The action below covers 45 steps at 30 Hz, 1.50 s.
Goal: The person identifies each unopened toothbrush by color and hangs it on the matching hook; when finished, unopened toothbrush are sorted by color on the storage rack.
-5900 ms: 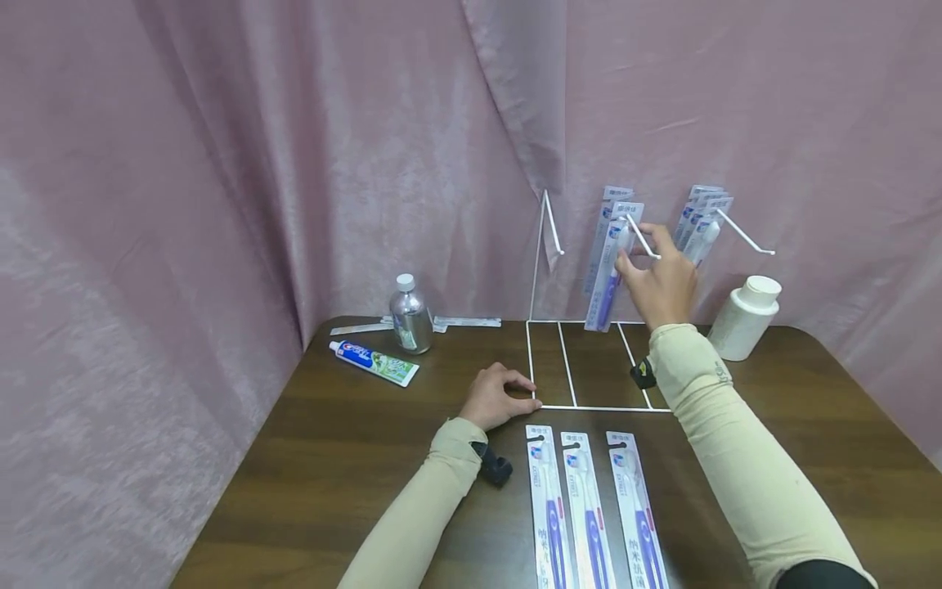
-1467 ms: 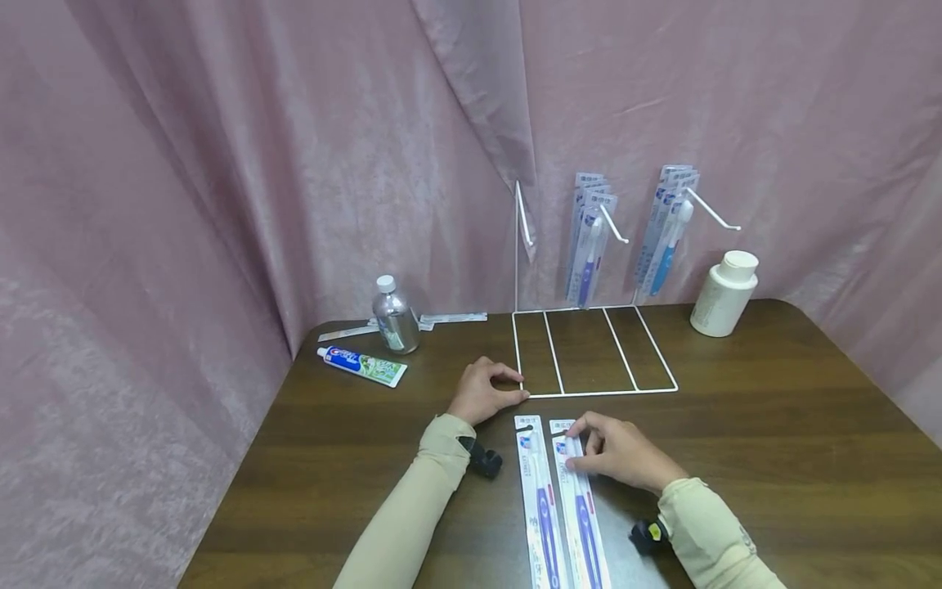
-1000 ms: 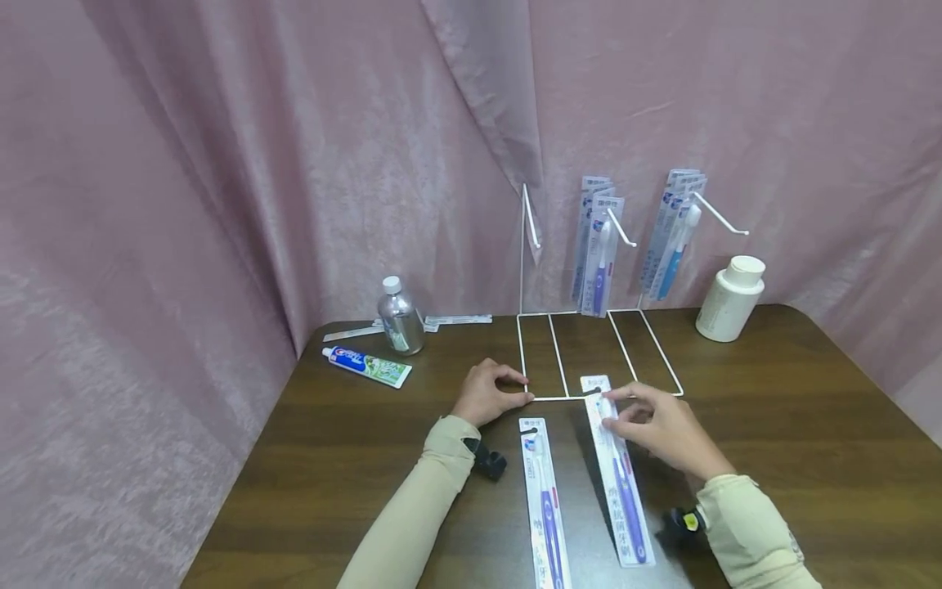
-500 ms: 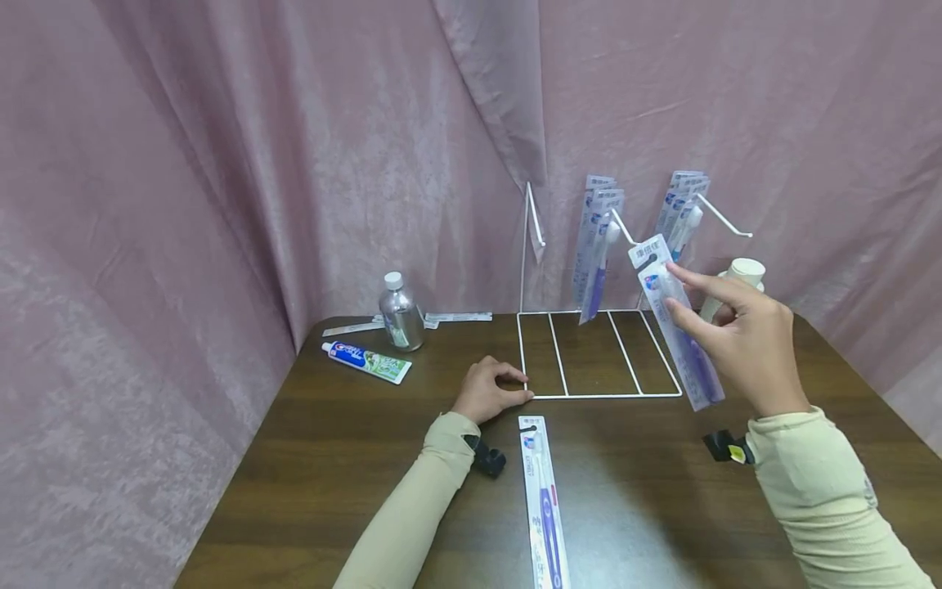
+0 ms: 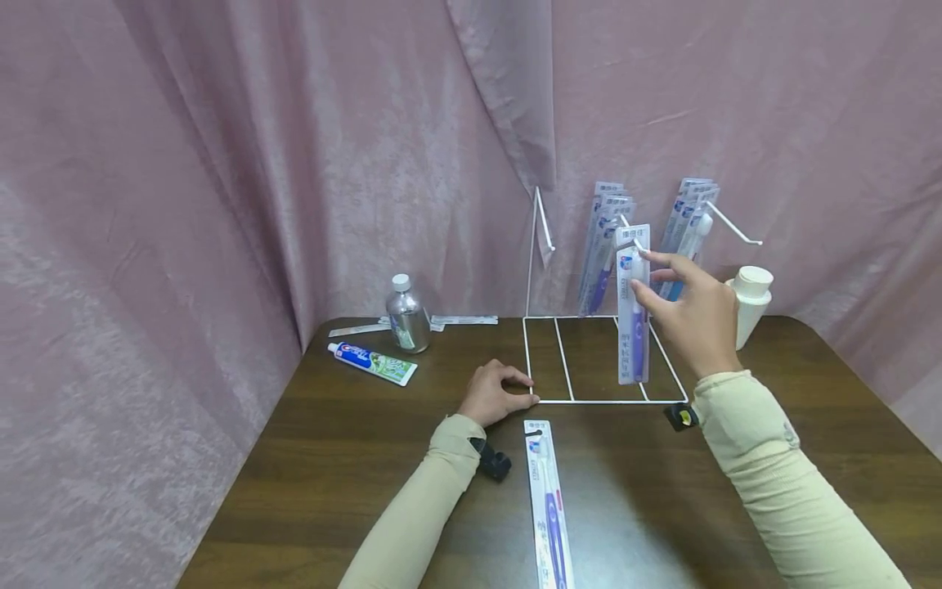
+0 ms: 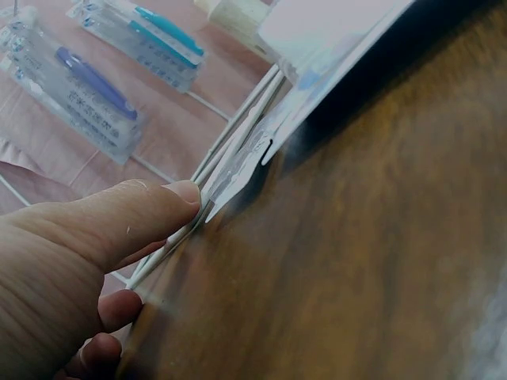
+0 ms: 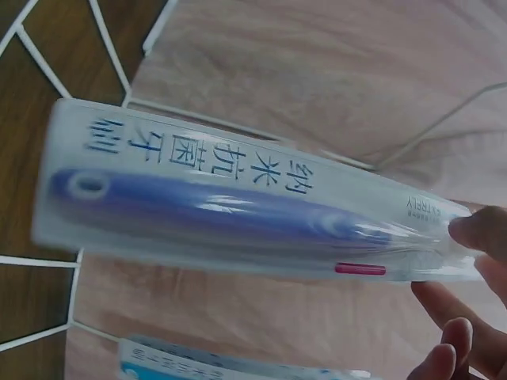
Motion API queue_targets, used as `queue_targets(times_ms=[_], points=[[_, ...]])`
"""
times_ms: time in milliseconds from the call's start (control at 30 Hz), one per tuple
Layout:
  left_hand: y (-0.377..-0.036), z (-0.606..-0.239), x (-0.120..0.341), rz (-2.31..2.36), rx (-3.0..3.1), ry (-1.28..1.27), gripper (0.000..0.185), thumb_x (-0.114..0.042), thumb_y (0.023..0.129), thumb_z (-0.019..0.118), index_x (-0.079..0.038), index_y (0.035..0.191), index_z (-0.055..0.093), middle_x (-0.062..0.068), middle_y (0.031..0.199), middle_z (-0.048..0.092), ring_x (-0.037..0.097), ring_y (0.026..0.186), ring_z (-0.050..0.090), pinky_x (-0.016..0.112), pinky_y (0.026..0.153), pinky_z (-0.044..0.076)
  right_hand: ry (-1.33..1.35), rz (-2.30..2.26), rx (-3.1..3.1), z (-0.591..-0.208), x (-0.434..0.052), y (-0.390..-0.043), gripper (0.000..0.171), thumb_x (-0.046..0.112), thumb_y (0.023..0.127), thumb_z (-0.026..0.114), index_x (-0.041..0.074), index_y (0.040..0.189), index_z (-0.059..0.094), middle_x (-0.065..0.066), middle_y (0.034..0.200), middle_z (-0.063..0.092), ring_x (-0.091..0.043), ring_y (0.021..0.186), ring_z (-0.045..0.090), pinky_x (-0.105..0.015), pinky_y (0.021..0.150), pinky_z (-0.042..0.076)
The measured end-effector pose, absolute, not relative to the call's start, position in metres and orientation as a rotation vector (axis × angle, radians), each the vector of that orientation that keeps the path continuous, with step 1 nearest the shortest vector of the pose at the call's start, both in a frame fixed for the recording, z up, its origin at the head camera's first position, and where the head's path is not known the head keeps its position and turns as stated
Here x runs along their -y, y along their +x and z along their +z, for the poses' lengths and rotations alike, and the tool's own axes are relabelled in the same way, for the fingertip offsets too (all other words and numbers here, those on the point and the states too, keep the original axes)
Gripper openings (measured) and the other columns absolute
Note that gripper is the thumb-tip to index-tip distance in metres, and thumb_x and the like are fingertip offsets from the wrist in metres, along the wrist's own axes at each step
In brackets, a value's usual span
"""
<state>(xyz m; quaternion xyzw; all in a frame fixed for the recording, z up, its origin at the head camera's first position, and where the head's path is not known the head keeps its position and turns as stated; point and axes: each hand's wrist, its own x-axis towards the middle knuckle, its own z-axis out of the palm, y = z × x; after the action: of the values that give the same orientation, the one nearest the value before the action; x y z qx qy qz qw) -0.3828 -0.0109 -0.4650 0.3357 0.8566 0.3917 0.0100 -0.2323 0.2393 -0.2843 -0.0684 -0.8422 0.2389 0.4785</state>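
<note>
My right hand (image 5: pixel 695 315) pinches a packaged purple toothbrush (image 5: pixel 633 327) near its top, between thumb and fingers. The pack hangs upright at the tip of the middle hook (image 5: pixel 640 245), whose end shows by the pack's hole. Behind it, several packaged toothbrushes (image 5: pixel 599 254) hang on that same hook. My left hand (image 5: pixel 495 394) holds the front left corner of the white wire rack (image 5: pixel 611 402), thumb on the wire in the left wrist view. One more packaged toothbrush (image 5: pixel 546 507) lies on the table before the rack.
Packs with blue brushes (image 5: pixel 688 221) hang on the right hook; the left hook (image 5: pixel 545 219) bears none. A white bottle (image 5: pixel 752 298) stands right of the rack. Leftward are a clear bottle (image 5: pixel 408 319), a toothpaste tube (image 5: pixel 374 363) and flat packs (image 5: pixel 464 320). A pink curtain (image 5: pixel 412 147) hangs behind.
My right hand picked up a toothbrush pack from the table, raised it and brought it leftward to the middle hook's tip. My left hand stays on the rack corner.
</note>
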Motion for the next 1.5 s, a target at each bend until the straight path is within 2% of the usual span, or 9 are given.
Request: queue_targets(times_ms=[133, 233, 333, 533, 733, 933, 1100, 1300, 1500], points=[[-0.383, -0.463, 0.01, 1.223, -2.679, 1.052, 0.023, -0.041, 0.078, 0.094, -0.031, 0.097, 0.085, -0.007, 0.102, 0.062, 0.015, 0.097, 0.057, 0.034, 0.087, 0.046, -0.231, 0.61, 2.054, -0.286, -0.241, -0.253, 0.038, 0.027, 0.091, 0.083, 0.013, 0.126, 0.073, -0.013, 0.108, 0.079, -0.039, 0.07, 0.067, -0.045, 0.063, 0.04], [-0.381, -0.464, 0.009, 1.215, -2.677, 1.046, 0.024, -0.041, 0.078, 0.094, -0.031, 0.097, 0.085, -0.008, 0.102, 0.062, 0.015, 0.099, 0.056, 0.035, 0.088, 0.046, -0.243, 0.641, 2.057, -0.286, -0.244, -0.262, 0.04, 0.027, 0.092, 0.083, 0.014, 0.128, 0.07, -0.015, 0.11, 0.078, -0.05, 0.086, 0.071, -0.054, 0.069, 0.044], [-0.38, -0.464, 0.009, 1.215, -2.678, 1.029, 0.024, -0.041, 0.078, 0.094, -0.032, 0.097, 0.084, -0.008, 0.102, 0.062, 0.015, 0.099, 0.056, 0.035, 0.089, 0.045, -0.242, 0.65, 2.071, -0.286, -0.246, -0.266, 0.042, 0.028, 0.092, 0.083, 0.016, 0.131, 0.069, -0.015, 0.111, 0.078, -0.052, 0.087, 0.07, -0.057, 0.071, 0.045], [-0.38, -0.465, 0.011, 1.228, -2.68, 1.014, 0.024, -0.04, 0.078, 0.094, -0.031, 0.098, 0.084, -0.008, 0.101, 0.061, 0.016, 0.099, 0.055, 0.036, 0.089, 0.044, -0.257, 0.668, 2.074, -0.287, -0.245, -0.26, 0.048, 0.028, 0.09, 0.084, 0.018, 0.134, 0.068, -0.014, 0.118, 0.077, -0.038, 0.074, 0.063, -0.046, 0.067, 0.041], [-0.384, -0.469, 0.012, 1.23, -2.678, 1.046, 0.024, -0.04, 0.077, 0.094, -0.031, 0.097, 0.084, -0.009, 0.101, 0.061, 0.015, 0.099, 0.055, 0.035, 0.089, 0.044, -0.218, 0.802, 2.118, -0.316, -0.227, -0.228, 0.037, 0.024, 0.091, 0.083, 0.013, 0.124, 0.07, -0.008, 0.094, 0.079, -0.006, 0.057, 0.053, -0.023, 0.055, 0.039], [-0.388, -0.463, 0.018, 1.233, -2.675, 1.093, 0.025, -0.039, 0.078, 0.093, -0.029, 0.099, 0.085, -0.008, 0.1, 0.062, 0.015, 0.097, 0.056, 0.034, 0.088, 0.045, -0.069, 1.161, 2.424, -0.378, -0.183, -0.208, 0.025, 0.021, 0.095, 0.08, 0.011, 0.116, 0.071, -0.001, 0.082, 0.075, -0.015, 0.072, 0.065, -0.032, 0.064, 0.049], [-0.387, -0.467, 0.018, 1.208, -2.678, 1.096, 0.026, -0.041, 0.079, 0.093, -0.03, 0.1, 0.084, -0.009, 0.101, 0.061, 0.013, 0.096, 0.055, 0.034, 0.087, 0.045, 0.054, 1.399, 2.645, -0.418, -0.159, -0.201, 0.035, 0.024, 0.095, 0.08, 0.008, 0.124, 0.069, 0.002, 0.077, 0.071, -0.017, 0.067, 0.064, -0.033, 0.065, 0.049], [-0.386, -0.466, 0.018, 1.219, -2.67, 1.099, 0.026, -0.041, 0.079, 0.093, -0.029, 0.101, 0.084, -0.008, 0.1, 0.062, 0.015, 0.098, 0.054, 0.035, 0.088, 0.044, 0.296, 1.354, 2.799, -0.435, -0.148, -0.2, 0.047, 0.031, 0.091, 0.083, 0.007, 0.128, 0.065, 0.007, 0.073, 0.063, -0.009, 0.062, 0.058, -0.029, 0.06, 0.046], [-0.387, -0.462, 0.019, 1.216, -2.669, 1.097, 0.027, -0.04, 0.08, 0.092, -0.028, 0.103, 0.084, -0.008, 0.1, 0.061, 0.015, 0.098, 0.054, 0.036, 0.089, 0.045, 0.246, 1.263, 2.795, -0.437, -0.142, -0.203, 0.044, 0.029, 0.087, 0.087, 0.008, 0.12, 0.066, 0.007, 0.073, 0.058, -0.007, 0.062, 0.053, -0.028, 0.058, 0.044]])
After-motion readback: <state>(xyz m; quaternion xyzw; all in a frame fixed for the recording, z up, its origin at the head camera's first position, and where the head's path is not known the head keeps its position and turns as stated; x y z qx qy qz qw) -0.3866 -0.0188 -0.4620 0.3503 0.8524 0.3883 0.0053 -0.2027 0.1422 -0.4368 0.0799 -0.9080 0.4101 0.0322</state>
